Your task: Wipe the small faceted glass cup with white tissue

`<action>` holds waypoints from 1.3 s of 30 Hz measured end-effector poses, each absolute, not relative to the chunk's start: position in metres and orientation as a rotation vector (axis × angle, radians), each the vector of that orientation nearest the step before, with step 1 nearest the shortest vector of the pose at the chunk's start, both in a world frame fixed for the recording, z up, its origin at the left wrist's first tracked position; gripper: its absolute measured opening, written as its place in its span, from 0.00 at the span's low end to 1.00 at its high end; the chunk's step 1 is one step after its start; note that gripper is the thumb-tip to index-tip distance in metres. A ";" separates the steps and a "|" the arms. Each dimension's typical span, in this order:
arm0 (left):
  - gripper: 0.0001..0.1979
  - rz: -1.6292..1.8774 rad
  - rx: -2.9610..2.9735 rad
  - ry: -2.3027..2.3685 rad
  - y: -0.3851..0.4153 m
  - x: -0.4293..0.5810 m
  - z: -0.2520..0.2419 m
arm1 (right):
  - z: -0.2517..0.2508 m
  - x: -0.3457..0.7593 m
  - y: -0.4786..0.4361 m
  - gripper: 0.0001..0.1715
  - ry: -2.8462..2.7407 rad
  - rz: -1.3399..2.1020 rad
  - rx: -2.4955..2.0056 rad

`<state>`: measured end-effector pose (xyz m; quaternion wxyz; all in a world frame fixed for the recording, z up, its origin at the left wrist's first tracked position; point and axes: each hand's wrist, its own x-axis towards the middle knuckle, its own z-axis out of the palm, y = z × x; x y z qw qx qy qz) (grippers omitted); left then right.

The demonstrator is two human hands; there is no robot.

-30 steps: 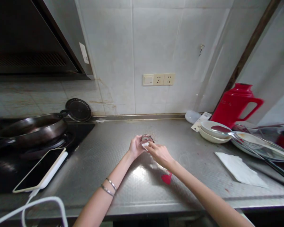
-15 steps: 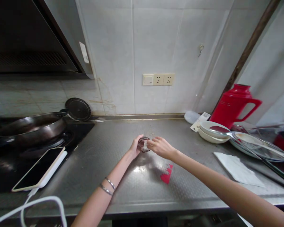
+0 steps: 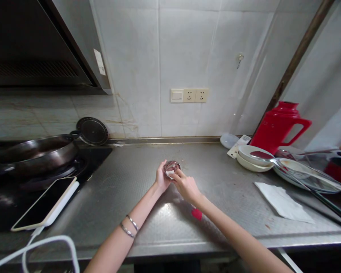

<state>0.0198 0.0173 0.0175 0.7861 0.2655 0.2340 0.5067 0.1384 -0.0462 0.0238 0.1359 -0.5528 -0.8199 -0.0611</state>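
Midway between the surface's near and far edges, my left hand (image 3: 161,179) wraps the small glass (image 3: 172,166) from its left. My right hand (image 3: 186,186) grips its near side with closed fingertips, equally close.

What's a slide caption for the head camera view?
Left hand holds a small glass, right hand touching its rim, over a steel counter.

the bench (image 3: 136,212) is grey with a fine dimpled pattern. right of the clear glass (image 3: 172,167) are a red scrap (image 3: 197,213), white napkin (image 3: 282,197), white bowls (image 3: 251,157) and red jug (image 3: 278,123). left of it are a black phone (image 3: 39,206) and white cable (image 3: 45,242).
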 end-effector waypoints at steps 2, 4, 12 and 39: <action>0.17 1.055 0.632 0.473 0.021 0.014 0.021 | 0.029 0.151 -0.045 0.18 -2.500 -0.323 -1.546; 0.19 0.975 0.707 0.450 0.026 0.006 0.025 | 0.036 0.166 -0.043 0.17 -2.650 -0.484 -1.403; 0.16 0.735 0.785 0.758 0.032 0.016 0.012 | 0.056 0.193 -0.021 0.12 -2.975 -0.723 -0.908; 0.17 0.803 0.636 0.682 0.033 0.005 0.023 | 0.040 0.173 -0.036 0.13 -2.765 -0.523 -1.289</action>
